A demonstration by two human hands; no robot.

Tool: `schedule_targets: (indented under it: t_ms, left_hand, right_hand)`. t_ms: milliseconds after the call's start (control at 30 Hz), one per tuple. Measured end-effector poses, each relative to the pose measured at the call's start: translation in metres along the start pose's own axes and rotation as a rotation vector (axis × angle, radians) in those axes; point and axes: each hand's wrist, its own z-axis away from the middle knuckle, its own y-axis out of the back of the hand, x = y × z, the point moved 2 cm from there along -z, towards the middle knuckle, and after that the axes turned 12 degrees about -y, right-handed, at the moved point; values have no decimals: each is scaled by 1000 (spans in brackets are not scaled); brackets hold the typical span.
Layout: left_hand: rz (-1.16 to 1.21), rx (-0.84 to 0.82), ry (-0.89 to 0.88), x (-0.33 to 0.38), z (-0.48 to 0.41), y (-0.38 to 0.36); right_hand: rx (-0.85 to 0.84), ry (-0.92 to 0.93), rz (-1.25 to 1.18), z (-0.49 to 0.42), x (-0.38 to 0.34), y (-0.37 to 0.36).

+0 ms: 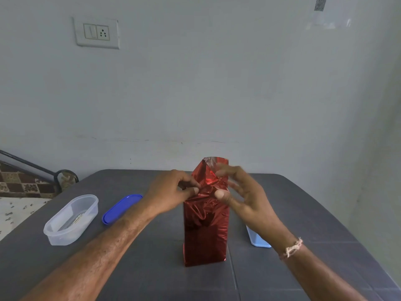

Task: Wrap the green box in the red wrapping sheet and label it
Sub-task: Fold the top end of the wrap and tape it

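Note:
A tall box stands upright on the grey table, covered all round by the shiny red wrapping sheet; no green shows. The sheet's open top end sticks up above the box, creased and folded inward. My left hand pinches a fold of the sheet at the upper left of the box. My right hand is at the upper right, blurred, its fingers spread and its thumb touching the red sheet at the front.
A clear plastic oval container sits at the left with its blue lid beside it. A pale blue flat item lies behind my right wrist. The wall is just behind the table's far edge.

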Motion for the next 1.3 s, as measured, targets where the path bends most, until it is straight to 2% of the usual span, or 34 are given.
schedule_targets:
  t_ms: [100,200,367,500,767,833,933,1033,1133,1200,1300]
  left_hand:
    - [20,1,3,-1,1,0]
    - [28,-15,-4,-1,-1,0]
    - [38,-14,-23,3,-1,1]
    - [31,-22,-29,0,-2,0]
    - [22,-18,-16,0,0,0]
    - [22,-19,-15,1,1,0]
    - [12,-11,6,1,1,1]
    - [48,-9,37,3,2,2]
    - [76,-27,43,6,2,3]
    - [79,-29,50,8,1,3]
    - [54,-28,48,13,-1,2]
  right_hand:
    - [114,-13,-60,1,0,12]
    - [83,-39,72,4,7,14]
    - [32,179,376,1,-6,2]
    - [129,375,685,-8,-14,-7]
    - [199,490,888,-4,-18,-11]
    - [211,512,845,-1,-21,-10]
    - [265,354,432,2,-30,0]
    - [324,-2,156,-10,-15,21]
    - [199,-269,166,-21,19,33]
    - [99,-336,119,-21,35,33]
    - [-86,-332,-28,-18,41,23]
